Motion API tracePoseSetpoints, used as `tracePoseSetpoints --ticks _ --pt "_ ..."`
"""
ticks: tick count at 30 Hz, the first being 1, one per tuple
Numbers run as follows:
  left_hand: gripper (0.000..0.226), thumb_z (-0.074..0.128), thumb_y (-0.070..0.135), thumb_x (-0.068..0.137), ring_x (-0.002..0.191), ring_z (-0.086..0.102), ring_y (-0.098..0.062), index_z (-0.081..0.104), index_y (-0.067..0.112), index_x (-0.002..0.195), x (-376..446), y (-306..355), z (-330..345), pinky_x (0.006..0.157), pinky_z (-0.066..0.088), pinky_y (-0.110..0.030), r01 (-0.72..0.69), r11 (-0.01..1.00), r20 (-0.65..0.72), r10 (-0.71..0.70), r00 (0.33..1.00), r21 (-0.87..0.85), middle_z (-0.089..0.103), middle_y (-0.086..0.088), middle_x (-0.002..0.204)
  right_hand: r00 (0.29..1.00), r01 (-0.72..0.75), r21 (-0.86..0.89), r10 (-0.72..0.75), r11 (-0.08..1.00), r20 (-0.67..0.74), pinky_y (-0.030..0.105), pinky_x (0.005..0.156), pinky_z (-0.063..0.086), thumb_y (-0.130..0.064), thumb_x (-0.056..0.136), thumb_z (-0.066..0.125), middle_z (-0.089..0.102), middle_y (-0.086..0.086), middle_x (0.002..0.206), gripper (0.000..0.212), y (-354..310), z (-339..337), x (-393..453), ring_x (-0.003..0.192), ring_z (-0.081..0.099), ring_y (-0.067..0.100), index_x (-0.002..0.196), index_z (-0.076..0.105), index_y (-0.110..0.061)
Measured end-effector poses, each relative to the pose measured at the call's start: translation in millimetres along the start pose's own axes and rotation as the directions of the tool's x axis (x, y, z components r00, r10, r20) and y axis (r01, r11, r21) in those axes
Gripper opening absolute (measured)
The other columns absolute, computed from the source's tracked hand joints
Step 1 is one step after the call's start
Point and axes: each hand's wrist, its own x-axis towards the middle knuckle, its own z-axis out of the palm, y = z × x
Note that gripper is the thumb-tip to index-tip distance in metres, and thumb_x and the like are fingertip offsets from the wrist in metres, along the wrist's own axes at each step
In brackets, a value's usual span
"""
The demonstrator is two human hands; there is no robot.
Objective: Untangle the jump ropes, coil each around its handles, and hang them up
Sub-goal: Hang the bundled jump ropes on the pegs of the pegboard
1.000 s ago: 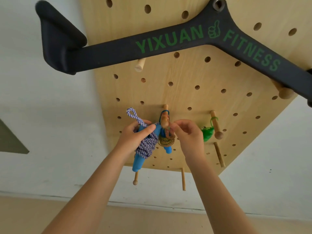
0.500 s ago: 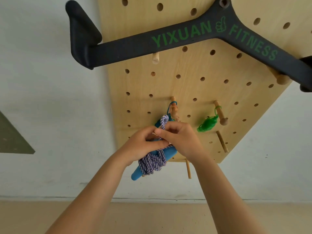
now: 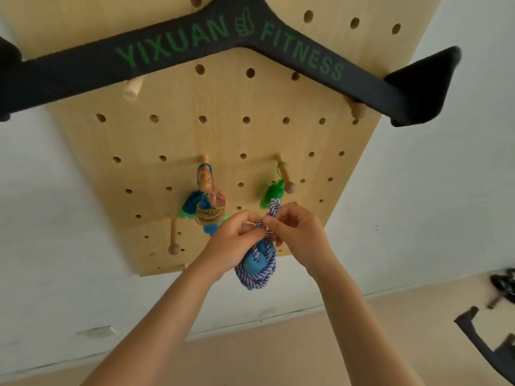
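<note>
A purple-and-white jump rope (image 3: 257,270) is coiled around its blue handles and hangs below my hands. My left hand (image 3: 232,240) and my right hand (image 3: 296,232) both pinch the rope's upper loop (image 3: 274,208), which sticks up between them, just below a green rope bundle (image 3: 271,193) hung on a wooden peg (image 3: 284,174). Another coiled rope (image 3: 207,210), gold cord on blue handles, hangs from the peg (image 3: 203,160) to the left on the wooden pegboard (image 3: 223,140).
A black bar (image 3: 223,43) lettered YIXUAN FITNESS rests on pegs across the top of the board. A bare peg (image 3: 173,240) juts out at the lower left. Dark equipment (image 3: 490,346) lies on the floor at the right.
The view swung left, so the board now sits more centred. My hands carried the purple rope from in front of the left peg to below the green bundle's peg.
</note>
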Motion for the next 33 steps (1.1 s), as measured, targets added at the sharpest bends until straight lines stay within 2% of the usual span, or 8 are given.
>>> tracePoseSetpoints --ticks 5,9,12,19,22,26,29,33 --pt "0.005 0.066 0.01 0.093 0.074 0.069 -0.003 0.068 0.01 0.088 26 11 42 0.074 0.054 -0.019 -0.038 0.999 -0.041 0.037 0.998 -0.011 0.075 0.006 0.074 1.0 0.007 0.057 -0.008 0.998 0.01 0.024 0.057 0.053 -0.01 0.09 0.069 0.066 0.004 0.065 0.009 10 -43 17 0.055 0.06 0.011 0.087 0.064 -0.003" --pt "0.021 0.066 0.029 0.093 0.083 0.069 -0.013 0.068 0.016 0.077 40 16 59 0.084 0.056 -0.037 -0.026 0.996 -0.189 0.01 0.982 -0.082 0.073 0.003 0.078 0.997 0.074 0.064 -0.076 0.995 0.032 0.022 0.055 0.05 -0.005 0.095 0.061 0.064 -0.007 0.062 0.009 19 -64 37 0.052 0.057 0.01 0.093 0.07 -0.007" --pt "0.035 0.069 0.052 0.081 0.082 0.064 -0.018 0.067 0.022 0.064 46 18 62 0.085 0.052 -0.046 -0.022 0.999 -0.317 0.006 0.948 -0.045 0.069 -0.001 0.075 0.991 0.074 0.099 -0.084 0.992 0.104 0.023 0.056 0.05 -0.004 0.096 0.057 0.064 -0.004 0.065 0.011 23 -68 49 0.053 0.057 0.01 0.096 0.066 -0.012" --pt "0.008 0.068 0.015 0.09 0.078 0.069 -0.01 0.076 0.015 0.088 49 25 62 0.08 0.052 -0.023 -0.043 0.997 -0.286 0.021 0.958 -0.068 0.074 0.002 0.076 0.915 0.176 0.2 -0.235 0.964 0.329 0.026 0.067 0.051 -0.005 0.099 0.052 0.069 0.008 0.076 0.007 31 -70 70 0.073 0.065 0.016 0.101 0.059 -0.006" --pt "0.008 0.072 0.009 0.086 0.079 0.071 -0.006 0.075 0.013 0.091 48 22 62 0.077 0.053 -0.019 -0.1 0.992 -0.386 0.063 0.92 -0.076 0.077 0.003 0.081 0.91 0.2 0.23 -0.267 0.953 0.317 0.026 0.073 0.051 -0.006 0.099 0.054 0.069 0.007 0.082 0.009 34 -71 76 0.078 0.065 0.014 0.099 0.063 -0.007" --pt "0.012 0.076 0.007 0.082 0.07 0.065 -0.004 0.072 0.018 0.083 56 23 64 0.071 0.054 -0.022 -0.103 0.992 -0.534 0.045 0.844 -0.079 0.072 0.009 0.071 0.955 0.2 0.165 -0.23 0.966 0.187 0.025 0.067 0.051 -0.01 0.097 0.057 0.071 0.001 0.081 0.011 37 -74 85 0.071 0.062 0.007 0.092 0.066 -0.014" --pt "0.011 0.076 0.009 0.083 0.078 0.065 -0.011 0.071 0.018 0.086 65 22 61 0.068 0.052 -0.026 -0.055 0.997 -0.537 0.015 0.843 -0.058 0.072 0.002 0.08 0.974 0.15 0.128 -0.169 0.98 0.152 0.039 0.072 0.055 -0.013 0.094 0.062 0.072 0.004 0.08 0.01 40 -76 94 0.07 0.063 0.013 0.088 0.068 -0.019" --pt "0.01 0.07 0.01 0.088 0.085 0.067 -0.013 0.072 0.015 0.096 69 16 54 0.062 0.049 -0.024 -0.031 0.995 -0.474 -0.019 0.88 -0.098 0.073 -0.001 0.089 0.969 0.13 0.135 -0.154 0.982 0.194 0.036 0.075 0.056 -0.013 0.093 0.064 0.073 0.002 0.082 0.008 42 -73 102 0.072 0.066 0.01 0.089 0.068 -0.018"
